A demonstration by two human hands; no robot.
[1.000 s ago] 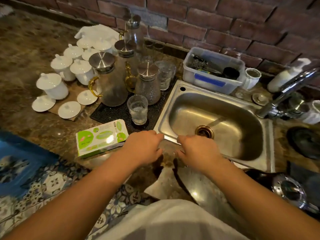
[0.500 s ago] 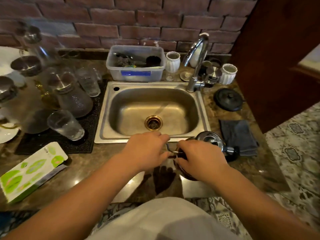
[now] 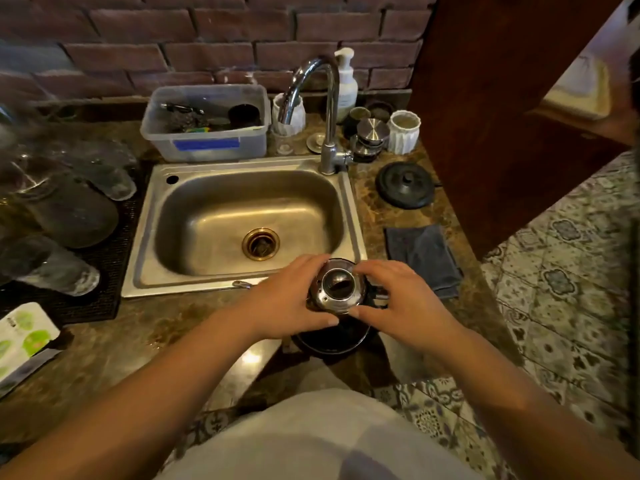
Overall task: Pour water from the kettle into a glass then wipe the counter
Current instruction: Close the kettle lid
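Gripping the kettle (image 3: 337, 292) from both sides here, left hand (image 3: 289, 299) and right hand (image 3: 403, 306) wrapped around it, just beside the sink (image 3: 349, 202).

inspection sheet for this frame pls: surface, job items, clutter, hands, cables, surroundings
surface: brown stone counter, glossy; wet or dry cannot tell.
job's things: kettle at counter's front edge; dark cloth folded right of sink; glass blurred, on black mat.
clutter: plastic tub, soap pump, black lid, green box.
hands: left hand and right hand both on kettle.
cables: nothing seen.
surroundings: brick wall, wooden panel, patterned floor tiles.
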